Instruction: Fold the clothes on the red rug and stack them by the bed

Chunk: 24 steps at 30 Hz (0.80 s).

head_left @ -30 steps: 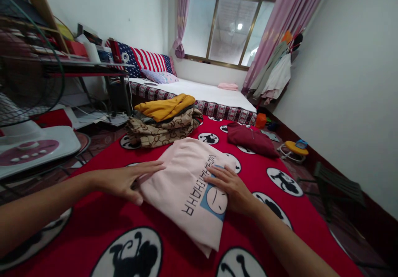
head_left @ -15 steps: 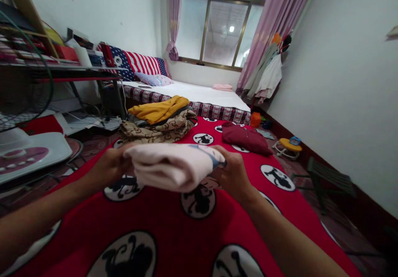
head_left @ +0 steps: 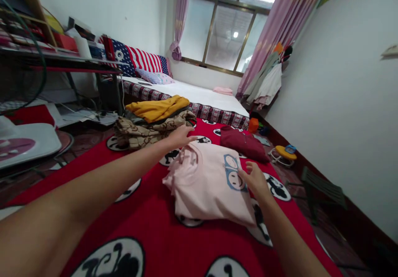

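Note:
A folded pale pink shirt (head_left: 207, 185) lies on a red blanket (head_left: 155, 239) with black-and-white round prints. Its round neckline faces left, and blue smiling-face prints show on its right part. My left hand (head_left: 180, 137) is at the shirt's far edge, fingers stretched forward and holding nothing. At the right edge, beside the face print, is my right hand (head_left: 255, 179), its fingers loosely bent and apart. Whether its fingertips touch the cloth is hard to tell. Beyond the shirt on the right lies a folded maroon garment (head_left: 244, 144).
Far left on the blanket is a clothes pile, a mustard garment (head_left: 160, 109) over a brown patterned one (head_left: 144, 132). A white-topped bed (head_left: 195, 91) stands behind. A cluttered desk (head_left: 90, 63) is at left; a yellow stool (head_left: 285, 152) and dark folding stool (head_left: 323, 183) stand at right.
Both hands had lifted the pink shirt edge-on half a second ago. Now it lies down, turned so the neckline shows, and the hands have let go. My left hand has reached farther forward.

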Available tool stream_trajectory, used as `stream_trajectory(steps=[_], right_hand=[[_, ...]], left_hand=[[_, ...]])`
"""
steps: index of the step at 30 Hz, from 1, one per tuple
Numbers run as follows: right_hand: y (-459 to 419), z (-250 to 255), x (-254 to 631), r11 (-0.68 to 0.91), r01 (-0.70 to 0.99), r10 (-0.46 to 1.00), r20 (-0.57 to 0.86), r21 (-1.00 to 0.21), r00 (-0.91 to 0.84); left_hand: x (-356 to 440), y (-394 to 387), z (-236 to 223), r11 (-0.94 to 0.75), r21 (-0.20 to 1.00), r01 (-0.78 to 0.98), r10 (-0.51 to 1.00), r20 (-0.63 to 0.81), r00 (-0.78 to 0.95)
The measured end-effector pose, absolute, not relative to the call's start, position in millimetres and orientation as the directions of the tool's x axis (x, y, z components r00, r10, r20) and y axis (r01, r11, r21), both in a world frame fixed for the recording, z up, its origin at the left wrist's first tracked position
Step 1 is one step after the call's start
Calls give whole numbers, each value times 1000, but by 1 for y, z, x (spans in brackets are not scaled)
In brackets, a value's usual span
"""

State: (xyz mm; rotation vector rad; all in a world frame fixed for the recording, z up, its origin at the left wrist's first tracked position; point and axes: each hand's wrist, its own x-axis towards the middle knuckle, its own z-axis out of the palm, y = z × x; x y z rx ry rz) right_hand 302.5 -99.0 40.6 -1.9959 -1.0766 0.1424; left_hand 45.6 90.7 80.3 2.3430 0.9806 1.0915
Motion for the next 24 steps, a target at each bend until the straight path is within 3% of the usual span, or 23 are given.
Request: stream_trajectory(steps=[2,5,8,11,14,19,24], right_hand=[[-104,33,301,-197,782,741,433,-591,514],[-100,35,274,-4,902,794,548,-431,265],[-89,28,235,67,965,854,514,-255,77],[-82,7,206,103,987,924,380,-126,-48],[-81,-7,198,110,988,940,333,-112,-67],[-86,-2,204,120,965,916,401,-235,-16],[-86,1,205,154,938,892,453,-310,3]], left_hand=[[53,66,66,-750,506,426,657,495,569],[56,20,56,-836,412,363,530,437,726],[50,-15,41,-886,307,348,445,350,825],[43,-27,21,-874,237,425,479,269,836],[38,-25,7,-850,228,475,523,262,811],[37,-12,2,-796,253,550,605,307,734],[36,-1,-7,-728,358,584,685,354,637]])
